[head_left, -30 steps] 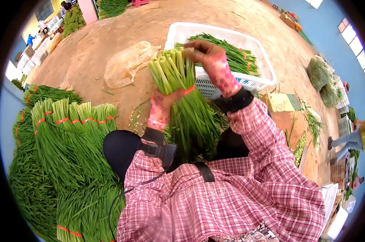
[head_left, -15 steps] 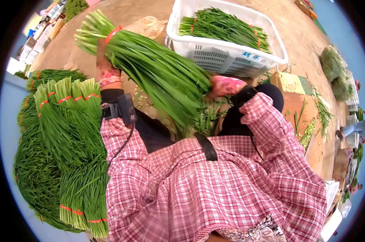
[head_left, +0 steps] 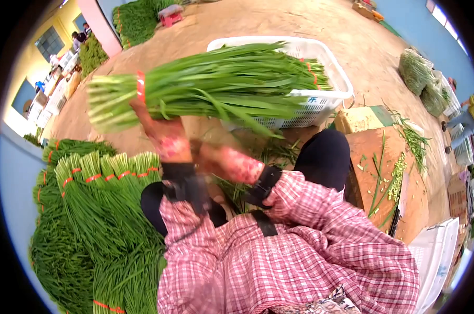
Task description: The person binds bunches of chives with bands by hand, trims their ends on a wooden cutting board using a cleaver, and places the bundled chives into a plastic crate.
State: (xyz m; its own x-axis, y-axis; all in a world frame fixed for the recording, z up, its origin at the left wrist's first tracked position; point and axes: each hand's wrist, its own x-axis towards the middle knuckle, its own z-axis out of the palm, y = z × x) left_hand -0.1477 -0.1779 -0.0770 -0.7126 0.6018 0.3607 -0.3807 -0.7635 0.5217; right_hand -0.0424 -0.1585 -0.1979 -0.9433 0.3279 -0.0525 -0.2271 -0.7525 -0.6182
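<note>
A large bundle of long green stalks (head_left: 211,86) lies nearly level in front of me, its pale cut ends to the left and a red band around them. My left hand (head_left: 161,128) grips it from below, close to the band. Under the bundle, next to my left wrist, is my right hand (head_left: 226,159); it is blurred and its fingers cannot be made out. The leafy ends reach over the near side of a white plastic basket (head_left: 342,78), which holds more banded green stalks (head_left: 318,73).
Banded bundles (head_left: 106,209) are piled at my left. To the right, a wooden board (head_left: 420,193) bears a knife (head_left: 398,217) and cut bits, with a yellowish block (head_left: 357,120) behind. Net sacks (head_left: 417,73) and a person (head_left: 465,125) are farther right.
The bundle has swung to nearly level, its leafy end rising over the basket. My right hand has left the leafy end and moved left, beside my left wrist.
</note>
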